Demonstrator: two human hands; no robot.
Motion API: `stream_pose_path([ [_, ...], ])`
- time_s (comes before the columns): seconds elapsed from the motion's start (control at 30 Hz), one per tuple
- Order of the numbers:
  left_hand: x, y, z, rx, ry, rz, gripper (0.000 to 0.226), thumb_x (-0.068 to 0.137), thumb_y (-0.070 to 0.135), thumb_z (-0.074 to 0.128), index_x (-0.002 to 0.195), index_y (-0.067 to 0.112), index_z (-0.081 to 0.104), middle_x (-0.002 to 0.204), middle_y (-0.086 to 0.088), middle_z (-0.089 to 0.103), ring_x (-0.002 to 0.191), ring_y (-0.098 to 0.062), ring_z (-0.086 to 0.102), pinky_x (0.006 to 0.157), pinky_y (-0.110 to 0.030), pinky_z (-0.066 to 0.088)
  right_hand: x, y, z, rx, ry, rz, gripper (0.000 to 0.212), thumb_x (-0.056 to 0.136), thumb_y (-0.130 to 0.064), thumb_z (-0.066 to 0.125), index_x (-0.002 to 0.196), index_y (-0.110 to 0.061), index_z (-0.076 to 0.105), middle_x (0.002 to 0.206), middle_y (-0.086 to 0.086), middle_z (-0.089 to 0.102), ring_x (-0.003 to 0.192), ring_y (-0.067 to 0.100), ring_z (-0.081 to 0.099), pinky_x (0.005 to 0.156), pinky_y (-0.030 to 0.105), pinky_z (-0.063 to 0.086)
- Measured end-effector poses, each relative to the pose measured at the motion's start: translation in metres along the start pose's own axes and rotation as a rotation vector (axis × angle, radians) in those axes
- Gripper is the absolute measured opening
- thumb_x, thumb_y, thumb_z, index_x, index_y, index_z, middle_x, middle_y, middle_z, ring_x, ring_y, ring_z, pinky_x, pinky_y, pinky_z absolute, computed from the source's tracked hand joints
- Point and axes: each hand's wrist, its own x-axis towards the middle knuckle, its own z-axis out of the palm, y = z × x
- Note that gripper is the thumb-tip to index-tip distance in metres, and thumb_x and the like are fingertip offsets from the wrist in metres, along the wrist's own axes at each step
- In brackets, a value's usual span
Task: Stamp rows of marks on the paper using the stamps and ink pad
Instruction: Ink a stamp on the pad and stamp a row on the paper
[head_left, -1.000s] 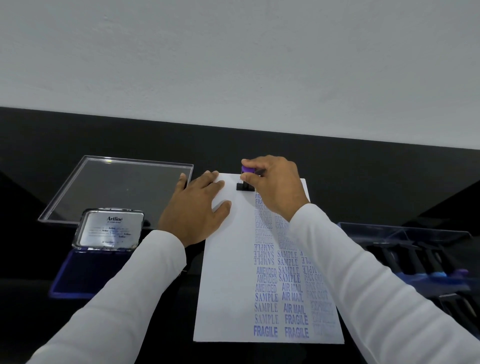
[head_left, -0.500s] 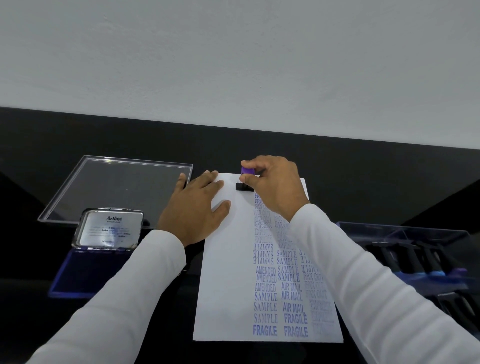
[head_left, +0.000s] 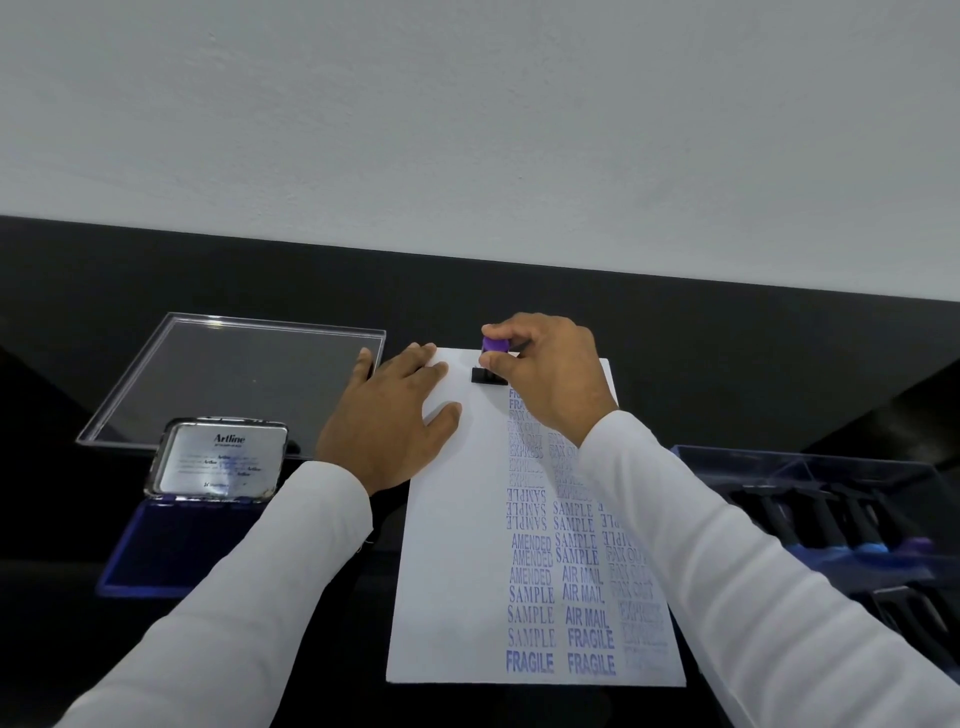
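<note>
A white sheet of paper (head_left: 457, 571) lies on the black table, covered in columns of blue stamped words such as FRAGILE, SAMPLE and AIR MAIL. My right hand (head_left: 556, 379) pinches a stamp (head_left: 491, 358) with a purple top and black base, its base down on the paper's far end. My left hand (head_left: 389, 421) lies flat with fingers spread, pressing on the paper's top left corner. An open blue ink pad (head_left: 156, 551) with its silver Artline lid raised sits to the left.
A clear plastic lid (head_left: 234, 379) lies at the back left. A clear tray (head_left: 831, 514) holding several more stamps stands at the right. A white wall rises behind the table.
The stamp's purple top has risen slightly and my right hand's fingers have shifted on it. My left hand has stayed on the paper.
</note>
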Motion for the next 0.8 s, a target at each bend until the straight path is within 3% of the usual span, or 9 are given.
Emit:
stream_pose_path([
  [0.27,0.0003,-0.0007,0.0002,-0.008,0.017,0.008,0.061,0.1,0.056,0.043,0.151,0.023,0.042,0.163,0.004,0.03,0.151,-0.017,0.024,0.126,-0.049,0.0,0.0,-0.0002,-0.001,0.005,-0.003,0.001,0.033,0.088,-0.031,0.074,0.12,-0.026,0.071,0.121,-0.005,0.068,0.1,0.011,0.062,0.097,0.029,0.051],
  [0.43,-0.0004,-0.0002,0.0002,-0.019,0.021,0.008,0.06,0.1,0.056,0.044,0.151,0.023,0.043,0.163,0.004,0.03,0.151,-0.017,0.025,0.126,-0.049,0.001,-0.0008,0.0008,0.0001,0.01,0.004,-0.003,0.032,0.088,-0.031,0.074,0.119,-0.026,0.071,0.12,-0.005,0.068,0.097,0.01,0.062,0.091,0.022,0.048],
  [0.8,0.0001,-0.0003,-0.0001,-0.01,0.011,-0.003,0.062,0.1,0.058,0.042,0.152,0.025,0.04,0.164,0.005,0.028,0.152,-0.017,0.024,0.126,-0.049,-0.001,-0.0002,0.001,0.0011,0.027,0.006,-0.009,0.032,0.087,-0.029,0.074,0.119,-0.026,0.071,0.119,-0.005,0.068,0.098,0.012,0.063,0.092,0.024,0.05],
])
